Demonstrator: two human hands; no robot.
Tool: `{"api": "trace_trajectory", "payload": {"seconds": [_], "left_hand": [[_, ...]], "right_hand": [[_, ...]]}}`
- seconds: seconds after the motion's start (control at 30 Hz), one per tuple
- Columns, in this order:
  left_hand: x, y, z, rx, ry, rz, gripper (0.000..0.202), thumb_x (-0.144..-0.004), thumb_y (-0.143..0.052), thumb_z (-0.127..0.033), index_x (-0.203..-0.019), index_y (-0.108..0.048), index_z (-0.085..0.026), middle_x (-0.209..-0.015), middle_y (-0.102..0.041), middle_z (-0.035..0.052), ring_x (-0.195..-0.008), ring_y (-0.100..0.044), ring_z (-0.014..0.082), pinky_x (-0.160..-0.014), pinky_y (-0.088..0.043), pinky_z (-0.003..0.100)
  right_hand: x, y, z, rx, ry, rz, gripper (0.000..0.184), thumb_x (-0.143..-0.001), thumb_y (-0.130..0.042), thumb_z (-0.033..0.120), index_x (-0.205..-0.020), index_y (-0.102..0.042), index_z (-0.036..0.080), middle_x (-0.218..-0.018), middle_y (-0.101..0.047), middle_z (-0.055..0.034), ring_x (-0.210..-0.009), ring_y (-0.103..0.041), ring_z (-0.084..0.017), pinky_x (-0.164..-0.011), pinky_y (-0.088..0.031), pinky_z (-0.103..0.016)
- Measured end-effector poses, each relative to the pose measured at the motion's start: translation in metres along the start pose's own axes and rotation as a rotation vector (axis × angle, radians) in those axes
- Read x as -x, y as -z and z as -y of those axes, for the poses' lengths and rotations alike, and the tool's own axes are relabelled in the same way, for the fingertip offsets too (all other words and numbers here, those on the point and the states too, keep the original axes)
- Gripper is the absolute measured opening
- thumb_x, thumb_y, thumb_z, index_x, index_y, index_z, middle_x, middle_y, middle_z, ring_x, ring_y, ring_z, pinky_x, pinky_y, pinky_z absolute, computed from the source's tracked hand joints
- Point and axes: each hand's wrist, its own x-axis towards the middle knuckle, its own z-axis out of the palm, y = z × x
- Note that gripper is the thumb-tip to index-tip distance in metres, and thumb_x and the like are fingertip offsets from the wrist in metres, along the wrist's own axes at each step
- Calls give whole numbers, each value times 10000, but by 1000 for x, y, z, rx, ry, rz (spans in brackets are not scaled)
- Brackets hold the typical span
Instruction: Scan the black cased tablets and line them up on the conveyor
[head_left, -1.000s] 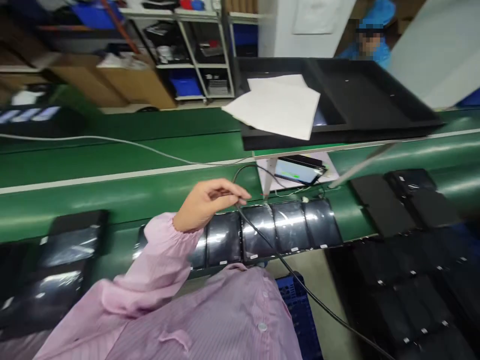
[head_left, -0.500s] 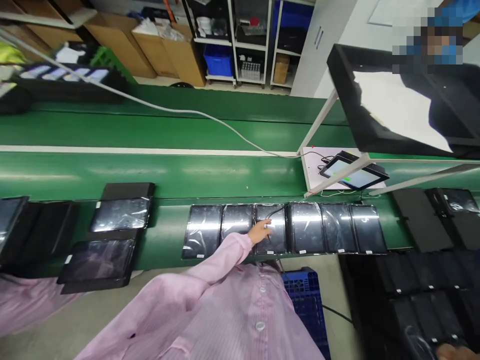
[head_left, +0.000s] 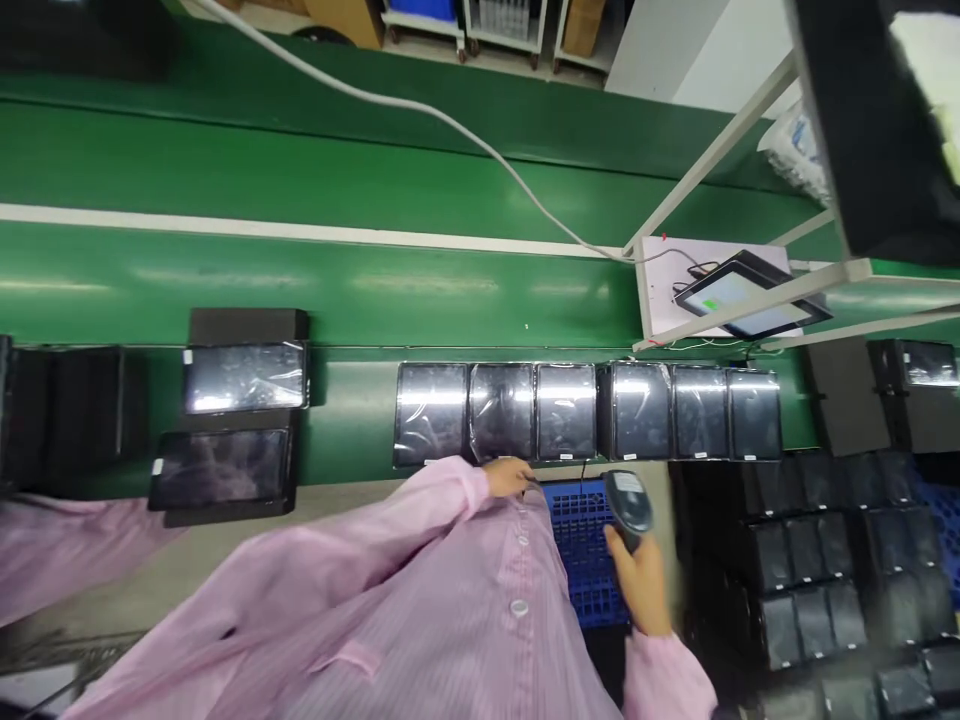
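Observation:
A row of several black tablets in shiny plastic wrap (head_left: 566,410) lies along the near edge of the green belt (head_left: 375,290). My left hand (head_left: 508,476) rests at the near edge of the second and third tablets, mostly covered by my pink sleeve, so its fingers are hard to read. My right hand (head_left: 641,585) grips a dark handheld scanner (head_left: 628,497), whose head points up toward the row, just below the fourth tablet.
A blue crate (head_left: 581,530) sits under my hands. Stacks of black tablets (head_left: 810,550) fill the right. A lit tablet (head_left: 739,300) lies on a white stand under a black tray (head_left: 862,130). Two wrapped tablets (head_left: 244,378) lie left. Another person's pink sleeve (head_left: 60,550) is far left.
My view has tilted down. My left hand pulled back from the third tablet to the row's near edge. My right hand came into view holding the scanner.

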Motion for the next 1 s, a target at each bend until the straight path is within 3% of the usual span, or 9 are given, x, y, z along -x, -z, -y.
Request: {"api": "trace_trajectory", "payload": {"seconds": [0.07, 0.17, 0.27, 0.33, 0.4, 0.53, 0.8, 0.9, 1.0], "left_hand": [[35, 34, 38, 99, 94, -258, 237, -814, -626, -300, -962, -774, -188, -885, -791, 72, -818, -727, 247, -784, -556, 336], [84, 70, 87, 268, 167, -813, 343, -864, -574, -372, -1086, -727, -160, -992, -781, 94, -851, -720, 233, -850, -575, 360], [117, 77, 126, 242, 278, -1272, 379, -858, -589, -348, -1149, -712, -138, -1160, -746, 133, -1060, -697, 259, -1024, -539, 407], [128, 72, 147, 274, 411, -1418, 435, -854, -600, -313, -1234, -691, -122, -1283, -704, 160, -1197, -659, 282, -1122, -489, 435], [131, 65, 163, 387, 509, -1425, 501, -860, -618, -301, -1322, -652, -111, -1388, -657, 180, -1308, -613, 295, -1187, -441, 439], [131, 58, 178, 604, 524, -1266, 542, -897, -623, -294, -1409, -603, -116, -1496, -599, 186, -1407, -561, 279, -1232, -408, 411], [139, 69, 168, 845, 477, -1073, 490, -950, -632, -285, -1430, -604, -191, -1543, -577, 142, -1435, -540, 307, -1193, -454, 538], [141, 72, 166, 866, 485, -1047, 443, -945, -641, -261, -1385, -642, -206, -1508, -610, 128, -1408, -568, 299, -1168, -483, 522], [143, 73, 169, 877, 477, -1020, 400, -935, -649, -243, -1332, -682, -203, -1444, -658, 130, -1374, -596, 297, -1126, -524, 495]], "right_hand": [[-12, -47, -20, -3, -22, 62, 549, -728, -650, 663, -954, -687, 163, -783, -743, -109, -745, -689, -287, -698, -540, -382], [-19, -87, -43, 4, 1, 127, 493, -742, -596, 596, -997, -665, 180, -872, -759, -117, -810, -700, -291, -766, -527, -389], [-25, -99, -53, 29, -3, 138, 485, -766, -570, 582, -1037, -656, 190, -966, -772, -133, -898, -706, -307, -822, -512, -397], [-28, -101, -56, 45, -22, 124, 471, -772, -570, 594, -1012, -649, 197, -948, -771, -135, -879, -703, -309, -804, -501, -392], [-30, -102, -57, 51, -30, 102, 436, -770, -575, 595, -954, -637, 205, -918, -766, -136, -846, -699, -305, -780, -493, -384], [-26, -108, -60, 39, -17, 59, 414, -767, -586, 579, -933, -643, 204, -886, -761, -123, -803, -693, -290, -737, -481, -366], [-11, -116, -58, 10, -31, -17, 462, -759, -617, 586, -980, -665, 183, -840, -751, -106, -772, -689, -286, -747, -490, -376], [4, -125, -51, -22, -39, -22, 495, -754, -629, 600, -1012, -666, 179, -824, -747, -95, -760, -680, -282, -748, -494, -381], [25, -148, -38, -75, -39, 10, 496, -754, -646, 606, -1004, -660, 178, -812, -746, -96, -779, -684, -283, -735, -500, -371]]}}
